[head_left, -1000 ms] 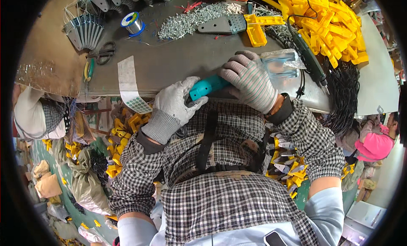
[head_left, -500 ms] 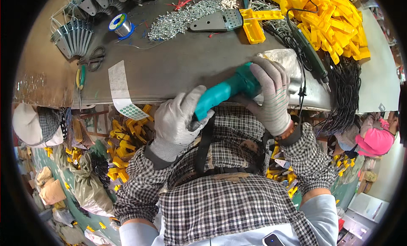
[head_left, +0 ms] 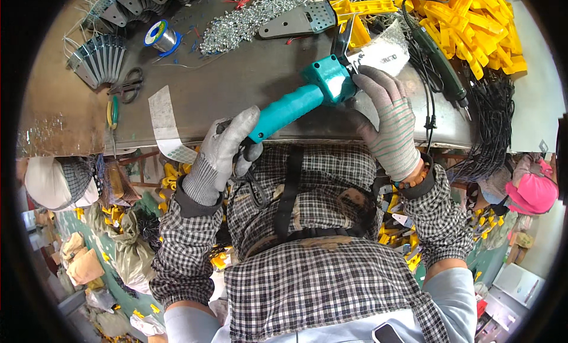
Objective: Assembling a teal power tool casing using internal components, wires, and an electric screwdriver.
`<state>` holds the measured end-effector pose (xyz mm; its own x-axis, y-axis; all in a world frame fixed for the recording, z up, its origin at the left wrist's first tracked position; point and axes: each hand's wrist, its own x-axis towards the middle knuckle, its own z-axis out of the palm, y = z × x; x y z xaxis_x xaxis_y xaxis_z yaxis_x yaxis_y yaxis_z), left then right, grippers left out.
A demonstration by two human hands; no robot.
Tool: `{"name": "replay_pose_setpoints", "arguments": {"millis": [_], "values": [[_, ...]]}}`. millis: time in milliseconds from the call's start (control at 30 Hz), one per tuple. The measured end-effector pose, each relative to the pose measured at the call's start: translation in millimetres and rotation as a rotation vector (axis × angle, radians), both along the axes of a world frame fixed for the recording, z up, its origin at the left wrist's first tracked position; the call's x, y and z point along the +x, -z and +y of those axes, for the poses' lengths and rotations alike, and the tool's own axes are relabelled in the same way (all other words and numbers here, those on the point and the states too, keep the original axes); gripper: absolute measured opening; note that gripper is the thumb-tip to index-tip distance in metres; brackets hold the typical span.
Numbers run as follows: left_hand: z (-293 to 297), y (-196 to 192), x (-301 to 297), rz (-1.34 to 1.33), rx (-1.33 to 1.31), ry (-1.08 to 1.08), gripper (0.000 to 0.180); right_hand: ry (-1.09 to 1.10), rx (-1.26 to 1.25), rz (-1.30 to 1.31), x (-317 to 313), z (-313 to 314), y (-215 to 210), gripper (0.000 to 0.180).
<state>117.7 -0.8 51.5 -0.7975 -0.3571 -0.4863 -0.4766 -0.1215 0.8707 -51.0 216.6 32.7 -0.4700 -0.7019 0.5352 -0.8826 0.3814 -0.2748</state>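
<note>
A teal handheld power tool (head_left: 290, 110) is held slantwise over the near edge of the workbench, its boxy head (head_left: 329, 80) up and to the right. Around the lower end of its handle, my left hand (head_left: 223, 148) is closed in a grey glove. A black cord (head_left: 255, 192) hangs below that hand. My right hand (head_left: 387, 115), gloved in grey with green stripes, has curled fingers at the right side of the head; its exact contact is partly hidden. A dark part (head_left: 341, 44) projects from the head's far side. Behind the right hand lies a clear plastic bag (head_left: 387, 53).
Screws (head_left: 242, 23), a grey metal plate (head_left: 296, 22) and yellow plastic parts (head_left: 467, 23) lie at the back. A dark electric screwdriver (head_left: 441, 62) and black cables (head_left: 494, 112) are right. Left are a solder spool (head_left: 161, 38), scissors (head_left: 127, 86) and a sticker sheet (head_left: 165, 121).
The teal power tool has turned, showing its boxy head and the dark part beyond it. My left hand has moved left and slightly down; the right hand has shifted slightly right.
</note>
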Motion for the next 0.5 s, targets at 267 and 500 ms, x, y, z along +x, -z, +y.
{"name": "replay_pose_setpoints", "arguments": {"millis": [267,500], "values": [[4,-8,5,0.092,0.155,-0.131,0.045,-0.031,-0.062,-0.061,6,-11,-9,0.057],[-32,28,33,0.231,-0.217,0.041,0.037,-0.1,0.005,-0.065,20,-10,-11,0.053]]}}
